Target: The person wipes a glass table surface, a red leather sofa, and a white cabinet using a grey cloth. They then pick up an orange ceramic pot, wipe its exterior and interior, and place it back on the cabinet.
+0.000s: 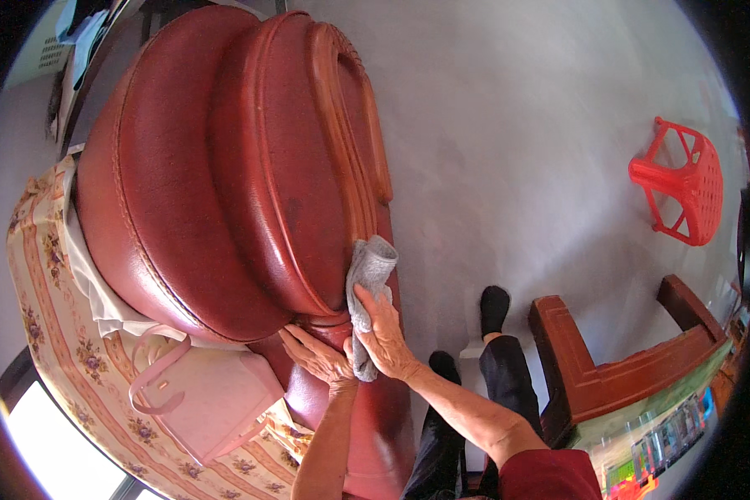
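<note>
A red leather sofa (171,179) with a brown wooden trim (342,142) along its arm fills the left side of the view. My right hand (382,337) presses a grey cloth (368,265) against the front of the arm, near the lower end of the trim. Part of the cloth bunches up beyond my fingers, and another part hangs below my palm. Close beside it, my left hand (318,358) rests on the red leather under the arm's rounded end, fingers stretched out. Its thumb side is next to the cloth; whether they touch is unclear.
A pink handbag (212,396) stands on the seat, against a flowered cover (92,358). To the right, a red plastic stool (683,183) lies tipped on the grey floor (508,125). A brown wooden table (625,367) is right of my legs (508,379).
</note>
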### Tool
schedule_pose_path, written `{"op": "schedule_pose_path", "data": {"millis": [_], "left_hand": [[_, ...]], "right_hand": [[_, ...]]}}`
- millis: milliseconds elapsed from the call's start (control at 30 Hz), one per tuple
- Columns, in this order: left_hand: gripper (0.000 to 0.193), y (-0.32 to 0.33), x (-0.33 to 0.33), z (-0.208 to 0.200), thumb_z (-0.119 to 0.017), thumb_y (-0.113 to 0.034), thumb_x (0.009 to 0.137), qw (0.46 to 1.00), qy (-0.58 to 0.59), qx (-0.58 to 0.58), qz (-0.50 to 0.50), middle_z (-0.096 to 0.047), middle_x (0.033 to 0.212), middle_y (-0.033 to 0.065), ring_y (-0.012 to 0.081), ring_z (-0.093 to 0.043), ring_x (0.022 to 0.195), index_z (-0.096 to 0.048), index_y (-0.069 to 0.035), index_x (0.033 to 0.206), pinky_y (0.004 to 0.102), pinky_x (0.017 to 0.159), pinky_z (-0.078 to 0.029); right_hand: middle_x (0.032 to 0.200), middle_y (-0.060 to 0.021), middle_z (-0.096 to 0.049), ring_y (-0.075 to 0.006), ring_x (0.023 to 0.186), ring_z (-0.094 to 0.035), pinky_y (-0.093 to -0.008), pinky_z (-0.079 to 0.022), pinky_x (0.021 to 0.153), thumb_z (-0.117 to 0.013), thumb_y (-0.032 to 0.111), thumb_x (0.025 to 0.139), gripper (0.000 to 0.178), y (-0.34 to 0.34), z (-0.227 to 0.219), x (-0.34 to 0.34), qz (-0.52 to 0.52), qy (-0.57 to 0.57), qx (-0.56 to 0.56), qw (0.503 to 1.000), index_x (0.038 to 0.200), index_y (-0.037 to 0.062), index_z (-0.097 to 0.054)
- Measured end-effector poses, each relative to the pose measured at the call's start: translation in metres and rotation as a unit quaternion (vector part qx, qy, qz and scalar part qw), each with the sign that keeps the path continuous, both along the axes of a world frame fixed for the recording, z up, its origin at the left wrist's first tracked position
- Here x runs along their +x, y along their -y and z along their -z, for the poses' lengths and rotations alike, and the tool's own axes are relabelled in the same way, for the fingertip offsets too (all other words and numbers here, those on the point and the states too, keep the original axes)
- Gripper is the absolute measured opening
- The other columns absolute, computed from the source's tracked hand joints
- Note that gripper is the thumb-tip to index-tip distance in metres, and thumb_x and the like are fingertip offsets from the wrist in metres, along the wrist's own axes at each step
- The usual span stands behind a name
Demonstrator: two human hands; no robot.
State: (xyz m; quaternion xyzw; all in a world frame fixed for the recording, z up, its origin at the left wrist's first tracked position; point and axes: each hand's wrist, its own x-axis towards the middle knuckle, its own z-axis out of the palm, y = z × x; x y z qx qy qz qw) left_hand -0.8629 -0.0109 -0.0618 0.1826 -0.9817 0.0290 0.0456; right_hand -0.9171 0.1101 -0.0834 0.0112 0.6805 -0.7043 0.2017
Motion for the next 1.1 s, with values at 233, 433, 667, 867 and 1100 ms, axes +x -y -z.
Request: {"op": "schedule_pose_path", "data": {"millis": [233,433,667,867,1100], "left_hand": [[0.100,-0.010,-0.008,-0.006,-0.031,-0.071,0.084,0.999,0.008,0.027,0.026,-0.020,0.141,0.0365,0.0490,-0.025,0.128,-0.015,0.009,0.142,0.0566,0.105,-0.020],[0.097,-0.014,-0.010,-0.004,-0.033,-0.069,0.085,0.999,-0.007,0.034,0.031,-0.022,0.139,0.0373,0.0483,-0.027,0.126,-0.018,0.008,0.141,0.0567,0.103,-0.022],[0.095,-0.004,-0.002,-0.011,-0.033,-0.068,0.085,1.000,-0.011,0.020,0.016,-0.023,0.139,0.0362,0.0482,-0.028,0.126,-0.020,0.006,0.142,0.0561,0.103,-0.022],[0.088,-0.013,-0.010,-0.006,-0.036,-0.065,0.086,0.999,-0.017,0.032,0.037,-0.023,0.139,0.0349,0.0475,-0.029,0.125,-0.027,0.004,0.140,0.0557,0.103,-0.023],[0.080,-0.011,-0.007,-0.011,-0.040,-0.061,0.087,0.999,-0.027,0.007,0.030,-0.025,0.139,0.0334,0.0466,-0.030,0.126,-0.032,-0.001,0.139,0.0538,0.105,-0.023]], "right_hand": [[0.141,-0.0228,-0.033,-0.0361,0.128,-0.035,-0.0467,-0.027,0.103,-0.044,0.023,0.089,0.062,0.024,0.059,-0.098,0.149,0.025,-0.025,0.988,0.145,0.0090,-0.022],[0.130,-0.0228,-0.046,-0.0375,0.117,-0.045,-0.0439,-0.033,0.098,-0.040,0.027,0.093,0.051,0.023,0.119,-0.141,0.205,0.066,-0.009,0.976,0.140,0.0084,-0.032],[0.133,-0.0213,-0.046,-0.0357,0.125,-0.042,-0.0381,-0.030,0.103,-0.037,0.043,0.095,0.061,0.010,0.149,0.024,0.045,0.262,0.030,0.964,0.139,0.0013,-0.033],[0.145,-0.0099,-0.032,-0.0263,0.132,-0.031,-0.0427,-0.027,0.105,-0.045,0.063,0.085,0.080,0.003,0.209,0.228,0.105,0.487,-0.161,0.852,0.143,0.0101,-0.031],[0.081,-0.0093,-0.055,-0.0224,0.072,-0.056,-0.0414,-0.043,0.051,-0.043,0.046,0.093,0.041,0.013,0.133,0.306,0.221,0.688,-0.183,0.667,0.120,0.0160,-0.050]]}}
